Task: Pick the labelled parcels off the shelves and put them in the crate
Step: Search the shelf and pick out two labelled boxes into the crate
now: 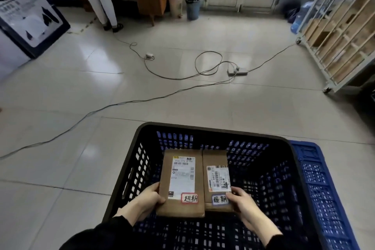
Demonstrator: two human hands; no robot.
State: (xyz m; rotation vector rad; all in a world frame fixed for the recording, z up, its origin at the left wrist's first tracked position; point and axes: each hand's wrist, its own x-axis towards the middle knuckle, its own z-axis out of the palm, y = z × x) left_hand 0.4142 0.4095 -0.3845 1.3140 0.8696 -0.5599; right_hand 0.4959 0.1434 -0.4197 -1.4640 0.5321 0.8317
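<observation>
Our left hand [148, 199] grips the near left corner of the wide parcel [178, 207], thumb pressed on top and the fingers going out of sight beneath it. Our right hand [241, 203] pinches the near right corner of the narrow parcel [214, 158] in the same way, its thumb lying just beside a blue-edged handwritten sticker. The two parcels lie flat between the hands, side by side and touching along their long edges, with the printed labels facing up. The wide parcel carries a red-edged sticker at the near corner away from our left thumb. Both parcels and both hands are inside the rim of the black crate [203, 129]. We cannot tell whether the parcels rest on its floor or hang above it. A blue crate [316, 170] stands just outside our right hand, against the black one. Well ahead of the hands a power strip [237, 71] and cables [121, 103] lie on the tiled floor. Far ahead of the right hand stands a rack [334, 42] of cardboard boxes.
</observation>
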